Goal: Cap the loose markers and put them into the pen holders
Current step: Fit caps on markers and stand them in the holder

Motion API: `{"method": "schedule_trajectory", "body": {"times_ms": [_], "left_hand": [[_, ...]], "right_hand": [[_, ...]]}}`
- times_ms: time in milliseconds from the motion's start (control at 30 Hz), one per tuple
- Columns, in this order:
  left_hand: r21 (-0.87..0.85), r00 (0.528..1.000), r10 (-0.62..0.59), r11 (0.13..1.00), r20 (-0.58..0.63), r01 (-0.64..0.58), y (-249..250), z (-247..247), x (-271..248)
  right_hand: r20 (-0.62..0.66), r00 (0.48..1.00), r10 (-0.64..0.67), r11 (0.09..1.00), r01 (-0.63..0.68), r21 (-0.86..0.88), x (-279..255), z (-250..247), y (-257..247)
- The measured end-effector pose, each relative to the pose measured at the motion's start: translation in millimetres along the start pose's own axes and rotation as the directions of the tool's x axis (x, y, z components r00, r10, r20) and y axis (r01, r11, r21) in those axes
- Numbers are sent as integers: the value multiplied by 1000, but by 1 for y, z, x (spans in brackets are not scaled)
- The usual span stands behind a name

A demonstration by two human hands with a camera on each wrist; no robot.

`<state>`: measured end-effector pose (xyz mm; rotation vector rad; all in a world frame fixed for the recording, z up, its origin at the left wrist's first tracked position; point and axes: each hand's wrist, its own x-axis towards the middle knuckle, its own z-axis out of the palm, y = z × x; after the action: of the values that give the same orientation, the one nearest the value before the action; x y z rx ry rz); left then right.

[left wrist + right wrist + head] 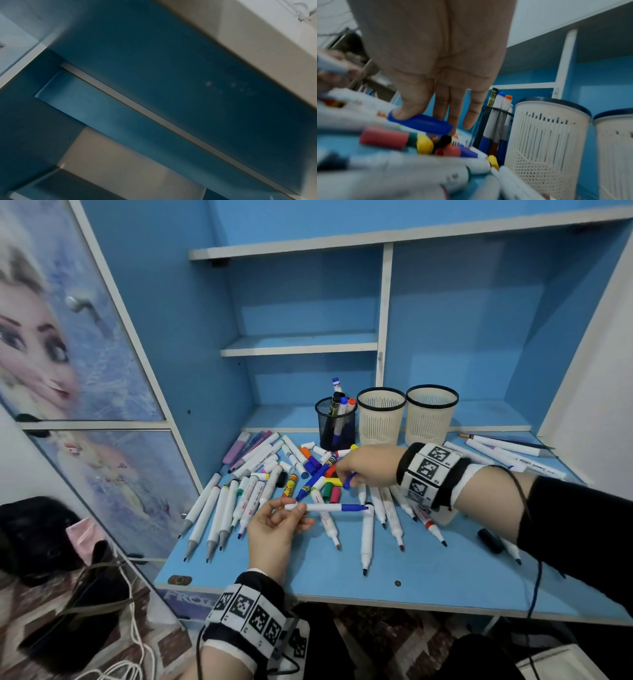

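My left hand (pixel 274 529) pinches one uncapped blue marker (pixel 329 507) lying crosswise, tip rightward, while my right hand (pixel 368 465) pinches one blue cap (pixel 421 123) before three holders (pixel 381 419).

A child's room at home: a blue study desk with built-in shelves (pixel 301 344), a cartoon-princess cupboard door (pixel 51 337), felt-tip markers (pixel 239 501) strewn over the surface (pixel 428 577), and a patterned carpet (pixel 394 645) below
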<state>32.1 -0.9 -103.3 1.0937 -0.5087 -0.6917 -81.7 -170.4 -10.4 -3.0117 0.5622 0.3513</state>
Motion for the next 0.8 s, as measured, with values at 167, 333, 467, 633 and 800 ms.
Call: {"method": "schedule_trajectory", "body": {"times_ms": [167, 333, 467, 633, 800], "left_hand": [[-51, 999, 7, 999, -40, -9, 1, -2, 1], [-65, 999, 10, 998, -50, -13, 1, -4, 2], [-79, 998, 13, 997, -55, -17, 2, -3, 1], [-87, 999, 1, 996, -43, -5, 4, -3, -1], [-26, 999, -28, 999, 42, 29, 5, -2, -4]], "right_hand": [[-170, 984, 58, 983, -26, 183, -35, -8, -5], [-210, 970, 119, 968, -66, 243, -62, -2, -7], [-210, 967, 147, 961, -89, 262, -68, 1, -10], [-190, 974, 122, 960, -67, 272, -65, 2, -21], [-209, 974, 92, 954, -26, 297, -60, 3, -33]]}}
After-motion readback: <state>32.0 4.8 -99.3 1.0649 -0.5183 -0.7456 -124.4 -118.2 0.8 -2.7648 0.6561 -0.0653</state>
